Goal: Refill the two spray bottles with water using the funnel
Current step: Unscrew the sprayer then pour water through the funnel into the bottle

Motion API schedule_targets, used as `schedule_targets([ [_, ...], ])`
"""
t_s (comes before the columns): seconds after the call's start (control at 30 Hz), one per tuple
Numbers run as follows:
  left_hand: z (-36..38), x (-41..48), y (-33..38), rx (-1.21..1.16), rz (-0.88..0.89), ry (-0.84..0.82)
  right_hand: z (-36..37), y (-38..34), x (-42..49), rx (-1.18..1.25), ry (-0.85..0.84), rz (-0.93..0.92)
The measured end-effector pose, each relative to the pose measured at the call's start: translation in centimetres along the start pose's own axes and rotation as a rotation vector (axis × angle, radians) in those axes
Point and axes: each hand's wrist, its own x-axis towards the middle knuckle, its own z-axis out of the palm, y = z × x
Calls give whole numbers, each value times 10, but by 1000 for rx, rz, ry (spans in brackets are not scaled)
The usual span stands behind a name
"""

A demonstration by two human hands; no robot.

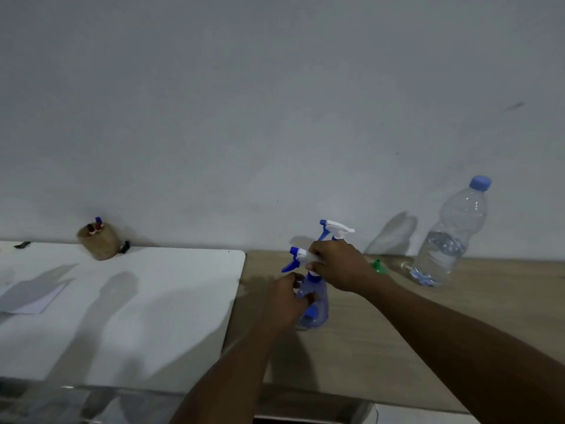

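Head | left hand (287,298) grips spray bottle (316,307) body | right hand (339,264) clamps its trigger head (297,256)

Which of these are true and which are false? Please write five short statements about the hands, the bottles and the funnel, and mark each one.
1. The right hand grips the white head of the near spray bottle. True.
2. The left hand holds that bottle's body. True.
3. The funnel sits in a bottle's neck. False: it lies on the wooden table, just beyond the right wrist.
4. The water bottle has no cap. False: its blue cap is on.
5. A second spray bottle stands behind the hands. True.
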Motion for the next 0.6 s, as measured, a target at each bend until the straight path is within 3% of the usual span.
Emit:
schedule_targets([
  [0.27, 19, -27, -7, 25, 14, -82, 15, 5, -40, 38, 11, 8],
  [0.6, 26, -30, -19, -49, 59, -22, 33, 6, -48, 82, 0, 29],
])
